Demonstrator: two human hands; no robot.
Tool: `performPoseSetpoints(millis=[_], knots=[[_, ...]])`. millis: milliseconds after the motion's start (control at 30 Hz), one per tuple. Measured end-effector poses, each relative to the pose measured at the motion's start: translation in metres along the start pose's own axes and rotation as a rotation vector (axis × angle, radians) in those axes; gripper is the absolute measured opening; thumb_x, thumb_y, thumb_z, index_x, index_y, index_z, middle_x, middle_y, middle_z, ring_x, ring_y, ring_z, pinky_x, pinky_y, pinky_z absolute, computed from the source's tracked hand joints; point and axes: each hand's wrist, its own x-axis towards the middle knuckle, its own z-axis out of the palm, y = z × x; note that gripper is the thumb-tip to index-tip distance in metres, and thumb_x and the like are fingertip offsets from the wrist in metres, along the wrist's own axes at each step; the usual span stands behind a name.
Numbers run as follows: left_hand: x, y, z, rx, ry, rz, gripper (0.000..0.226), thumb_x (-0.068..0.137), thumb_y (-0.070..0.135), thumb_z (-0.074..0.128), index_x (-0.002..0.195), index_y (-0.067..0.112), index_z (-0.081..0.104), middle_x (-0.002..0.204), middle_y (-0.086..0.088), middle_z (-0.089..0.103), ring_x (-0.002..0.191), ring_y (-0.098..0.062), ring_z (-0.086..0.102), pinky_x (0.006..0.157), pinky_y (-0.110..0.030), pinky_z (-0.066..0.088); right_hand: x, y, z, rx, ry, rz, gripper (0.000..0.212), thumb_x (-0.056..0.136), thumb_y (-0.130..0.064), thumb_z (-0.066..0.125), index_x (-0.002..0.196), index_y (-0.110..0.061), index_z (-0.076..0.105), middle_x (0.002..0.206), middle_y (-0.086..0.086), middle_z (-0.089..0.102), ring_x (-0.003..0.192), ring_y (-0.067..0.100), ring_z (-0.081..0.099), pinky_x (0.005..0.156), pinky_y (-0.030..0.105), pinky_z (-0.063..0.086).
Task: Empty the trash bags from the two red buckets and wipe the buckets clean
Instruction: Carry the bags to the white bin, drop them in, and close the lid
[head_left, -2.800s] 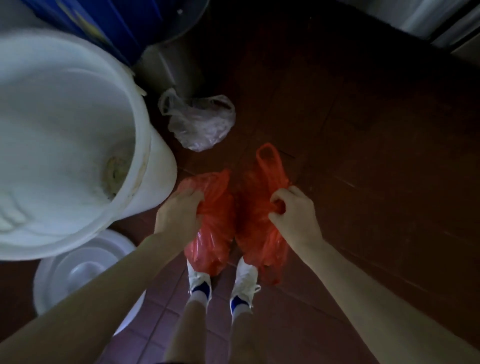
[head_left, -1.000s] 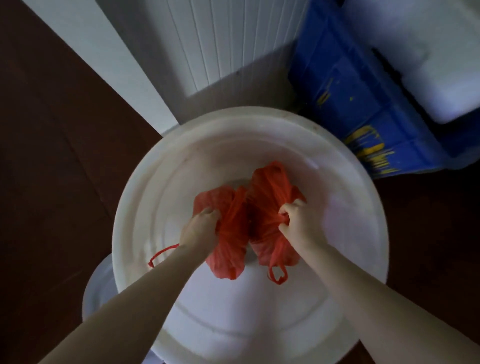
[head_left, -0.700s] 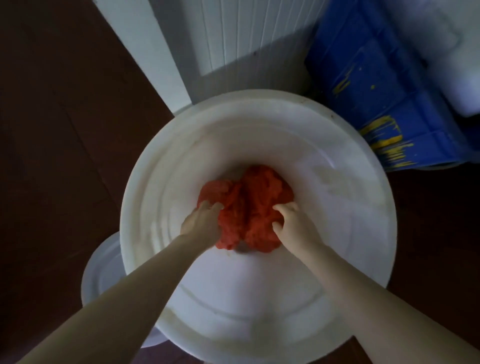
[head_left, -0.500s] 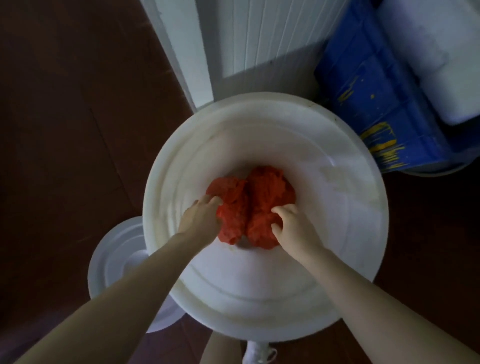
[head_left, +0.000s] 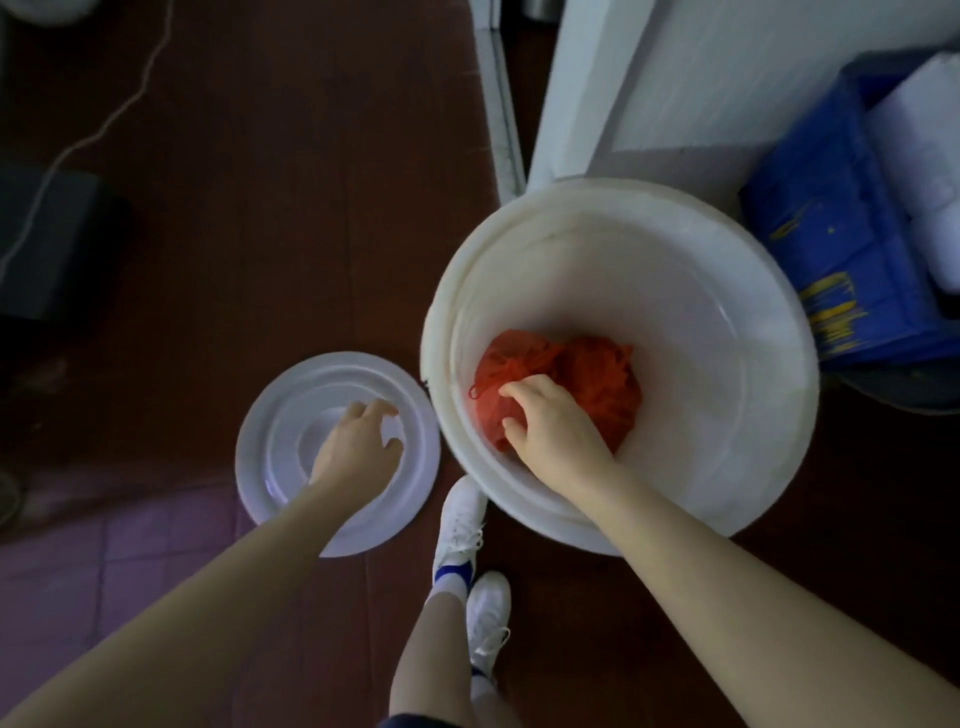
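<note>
A: Whereabouts of the crumpled red plastic trash bags (head_left: 597, 374)?
B: Bunched at the bottom of the large round white plastic bin (head_left: 727, 441), in two lumps pressed side by side.
A: And the right hand (head_left: 550, 434)?
B: Reaching down inside the bin, curled over the left lump, fingers and thumb gripping the red plastic.
A: Left hand (head_left: 358, 447)?
B: Outside the bin, above the round white plastic lid (head_left: 270, 447) lying flat on the dark red-brown tiled floor (head_left: 260, 208). Holding nothing, fingers loose and slightly bent. Touching the lid or just over it: cannot tell.
A: Lid close to the bin?
B: Just beside it on the left; touching or not, cannot tell.
A: Anything else around?
B: Two white lace-up shoes (head_left: 460, 514) by the bin's near rim, one ahead of the other. To the right, just beside the bin, a blue plastic crate (head_left: 831, 249) with yellow marks, white foam blocks (head_left: 924, 145) stacked on it. Behind the bin, a white upright panel (head_left: 727, 67). Far left, a black box (head_left: 47, 244) and a thin pale cord (head_left: 104, 119) trailing over the floor.
</note>
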Motion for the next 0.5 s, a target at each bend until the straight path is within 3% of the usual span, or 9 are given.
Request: performPoseSetpoints(millis=[133,300,500], knots=[[-0.036,-0.07,0.002,-0.042,-0.008,-0.173,0.043,0.092,0.021,0.057,0.134,0.021,0.048,0.134,-0.007,0.047,0.106,-0.027,0.057,0.086,-0.042,0.049,0.002,-0.044,0.041,-0.008,-0.071,-0.11,0.039,0.091,-0.014,0.056,0.13,-0.013,0.056,0.126,0.007,0.055,0.115,0.027,0.051,0.097,0.039,0.043],[-0.069,-0.152,0.007,-0.054,0.021,-0.302,0.044,0.09,0.021,0.056,0.132,0.024,0.047,0.13,-0.005,0.047,0.096,-0.026,0.058,0.072,-0.037,0.048,0.008,-0.085,0.109,-0.066,-0.18,-0.168,0.038,0.094,-0.017,0.053,0.132,-0.014,0.053,0.13,0.005,0.053,0.116,0.025,0.051,0.095,0.04,0.045],[-0.078,-0.225,0.013,-0.086,-0.005,-0.406,0.046,0.092,0.024,0.05,0.137,0.023,0.044,0.131,-0.008,0.045,0.111,-0.031,0.054,0.079,-0.039,0.044,0.015,-0.121,0.177,-0.192,-0.342,-0.165,0.041,0.097,-0.024,0.05,0.137,-0.018,0.046,0.131,0.007,0.052,0.116,0.026,0.051,0.094,0.041,0.046]])
